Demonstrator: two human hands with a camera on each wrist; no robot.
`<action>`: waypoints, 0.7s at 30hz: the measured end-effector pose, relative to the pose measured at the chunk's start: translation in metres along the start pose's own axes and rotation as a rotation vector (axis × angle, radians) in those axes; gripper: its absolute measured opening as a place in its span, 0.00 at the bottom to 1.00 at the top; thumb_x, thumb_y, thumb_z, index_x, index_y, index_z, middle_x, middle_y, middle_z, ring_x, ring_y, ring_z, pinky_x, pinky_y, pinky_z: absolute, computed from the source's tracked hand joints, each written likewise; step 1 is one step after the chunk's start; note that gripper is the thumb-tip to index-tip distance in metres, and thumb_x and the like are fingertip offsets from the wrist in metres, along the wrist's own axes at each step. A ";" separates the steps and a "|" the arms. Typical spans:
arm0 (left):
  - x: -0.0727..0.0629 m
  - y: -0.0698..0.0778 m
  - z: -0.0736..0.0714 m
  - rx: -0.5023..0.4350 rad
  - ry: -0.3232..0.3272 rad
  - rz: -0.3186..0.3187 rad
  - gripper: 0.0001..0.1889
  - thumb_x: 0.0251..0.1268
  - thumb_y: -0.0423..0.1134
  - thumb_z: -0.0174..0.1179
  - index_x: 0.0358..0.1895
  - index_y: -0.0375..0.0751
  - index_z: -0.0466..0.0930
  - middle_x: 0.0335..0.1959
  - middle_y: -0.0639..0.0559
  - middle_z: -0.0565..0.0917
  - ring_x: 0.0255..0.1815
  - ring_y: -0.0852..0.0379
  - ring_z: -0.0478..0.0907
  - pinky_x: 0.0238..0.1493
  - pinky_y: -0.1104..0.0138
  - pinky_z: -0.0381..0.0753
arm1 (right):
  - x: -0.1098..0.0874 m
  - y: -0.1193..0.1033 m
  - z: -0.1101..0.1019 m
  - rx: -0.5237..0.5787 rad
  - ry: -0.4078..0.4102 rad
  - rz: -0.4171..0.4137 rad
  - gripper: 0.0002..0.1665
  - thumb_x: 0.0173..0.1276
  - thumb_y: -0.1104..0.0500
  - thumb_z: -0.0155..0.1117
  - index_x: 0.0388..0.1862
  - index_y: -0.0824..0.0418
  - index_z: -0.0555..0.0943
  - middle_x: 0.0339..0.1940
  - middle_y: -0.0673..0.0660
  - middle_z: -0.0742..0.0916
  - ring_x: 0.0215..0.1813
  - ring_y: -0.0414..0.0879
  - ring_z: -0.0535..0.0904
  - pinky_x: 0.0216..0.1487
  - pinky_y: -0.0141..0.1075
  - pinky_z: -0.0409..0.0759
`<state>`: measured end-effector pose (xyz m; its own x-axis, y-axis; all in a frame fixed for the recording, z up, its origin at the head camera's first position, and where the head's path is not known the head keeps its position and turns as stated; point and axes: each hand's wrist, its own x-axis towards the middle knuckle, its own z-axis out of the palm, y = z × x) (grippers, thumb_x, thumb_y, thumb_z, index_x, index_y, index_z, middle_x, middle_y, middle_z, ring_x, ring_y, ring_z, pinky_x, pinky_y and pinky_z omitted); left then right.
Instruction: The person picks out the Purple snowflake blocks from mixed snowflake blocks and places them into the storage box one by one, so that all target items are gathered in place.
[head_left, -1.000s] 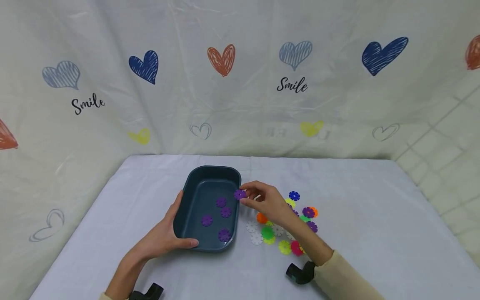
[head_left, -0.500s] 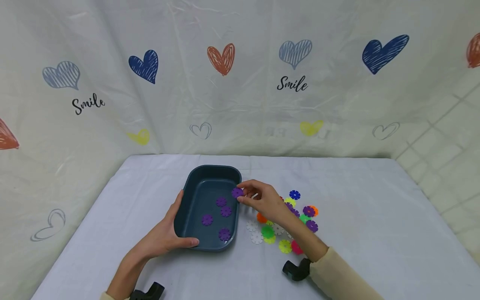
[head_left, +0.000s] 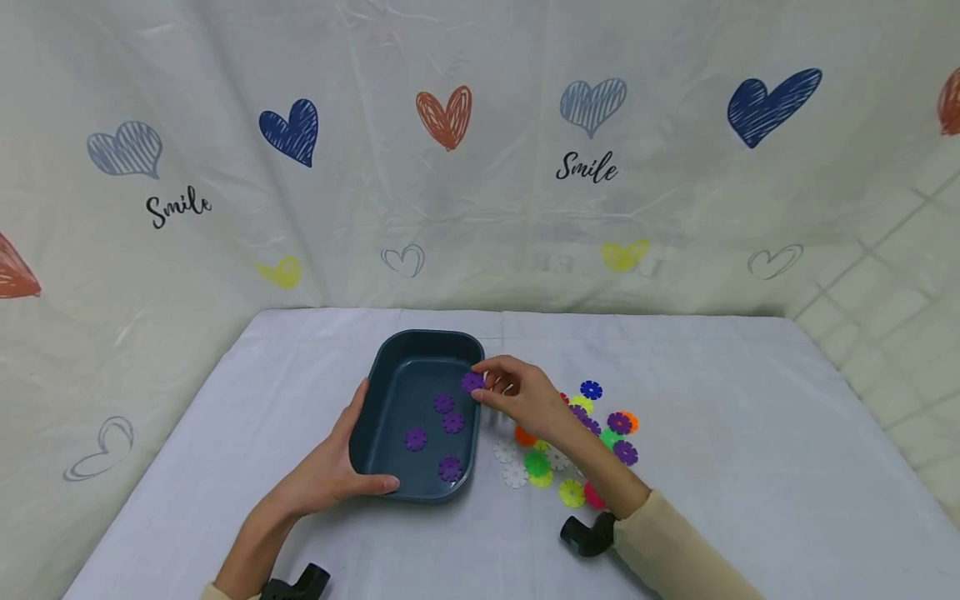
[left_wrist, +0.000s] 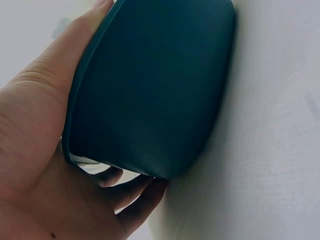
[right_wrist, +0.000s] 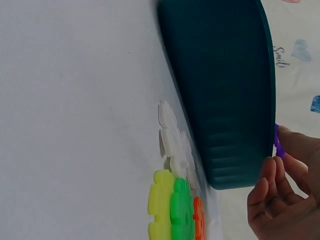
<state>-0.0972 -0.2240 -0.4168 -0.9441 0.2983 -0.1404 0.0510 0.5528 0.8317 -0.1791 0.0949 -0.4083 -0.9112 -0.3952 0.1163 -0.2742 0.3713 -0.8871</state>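
Note:
A dark teal rectangular tray (head_left: 401, 392) stands on the white cloth, with several purple notched plastic discs (head_left: 416, 439) inside it. My left hand (head_left: 322, 479) grips its near left corner, thumb over the front rim and fingers along the left side. The left wrist view shows the fingers curled round the tray's wall (left_wrist: 150, 90). Over the tray's right rim, my right hand (head_left: 528, 400) pinches another purple notched disc (head_left: 472, 382) between thumb and fingertips. In the right wrist view this disc (right_wrist: 278, 142) shows edge-on beside the rim, partly hidden by the thumb.
Right of the tray lies a loose pile of coloured discs, among them green (head_left: 536, 463), white (head_left: 515, 476), yellow (head_left: 572, 492) and blue (head_left: 591, 390) ones. My right forearm covers part of it. Behind the table hangs a pale curtain (head_left: 495, 208) printed with hearts.
My right hand, pinching the purple disc, has shifted slightly left and away from me, further over the tray's rim. The left hand and tray have stayed in place.

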 end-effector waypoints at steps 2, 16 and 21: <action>0.000 -0.001 0.000 0.000 0.000 -0.002 0.74 0.52 0.48 0.81 0.85 0.64 0.22 0.88 0.41 0.34 0.86 0.31 0.43 0.74 0.28 0.56 | 0.002 0.001 0.001 -0.006 0.004 0.003 0.20 0.71 0.53 0.73 0.59 0.53 0.85 0.40 0.54 0.83 0.40 0.46 0.81 0.41 0.30 0.81; 0.001 0.000 0.000 0.010 0.003 -0.007 0.74 0.51 0.49 0.81 0.84 0.69 0.22 0.88 0.42 0.34 0.86 0.31 0.43 0.74 0.28 0.57 | 0.010 0.003 0.007 -0.019 0.018 0.012 0.19 0.69 0.54 0.75 0.57 0.54 0.86 0.41 0.55 0.81 0.40 0.46 0.77 0.39 0.29 0.77; 0.001 0.000 0.000 0.008 0.004 -0.003 0.74 0.51 0.50 0.81 0.84 0.70 0.22 0.88 0.42 0.34 0.86 0.31 0.42 0.74 0.28 0.56 | 0.011 0.003 0.008 -0.026 0.022 0.011 0.22 0.69 0.54 0.75 0.60 0.57 0.85 0.41 0.56 0.81 0.40 0.47 0.77 0.40 0.29 0.77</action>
<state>-0.0979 -0.2242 -0.4169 -0.9457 0.2931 -0.1406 0.0506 0.5599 0.8270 -0.1876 0.0853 -0.4131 -0.9206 -0.3726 0.1169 -0.2721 0.3971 -0.8765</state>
